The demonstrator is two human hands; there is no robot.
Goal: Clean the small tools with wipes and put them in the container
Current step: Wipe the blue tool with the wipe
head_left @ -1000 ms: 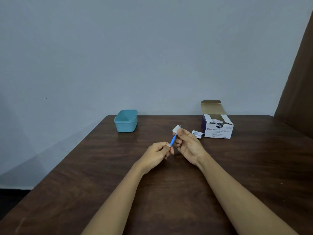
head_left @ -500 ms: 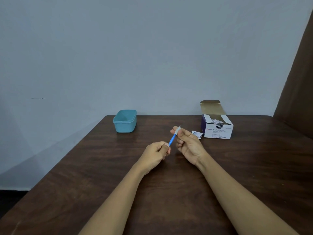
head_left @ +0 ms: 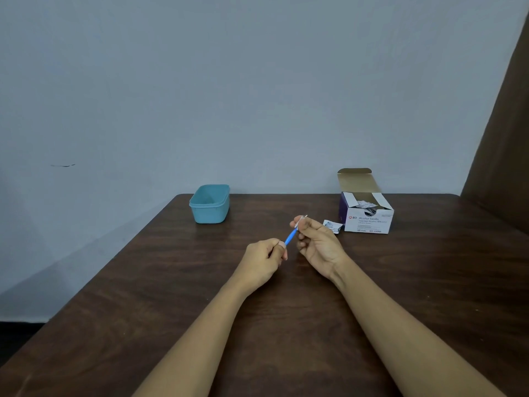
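Note:
A thin blue tool (head_left: 290,236) is held slanted above the middle of the dark wooden table (head_left: 171,282). My left hand (head_left: 264,260) pinches its lower end. My right hand (head_left: 316,245) pinches a small white wipe (head_left: 301,220) around the tool's upper end, so that tip is hidden. A teal plastic container (head_left: 210,203) stands open at the table's far left edge, apart from both hands.
An open white and purple box of alcohol swabs (head_left: 367,216) stands at the far right of the table. A torn swab wrapper (head_left: 332,226) lies just left of it. A grey wall rises behind the table, and a brown surface stands at the right.
The wipe stood out as a loose flap above my right fingers; it is now folded tight around the tool's upper end. Both hands stay in nearly the same place.

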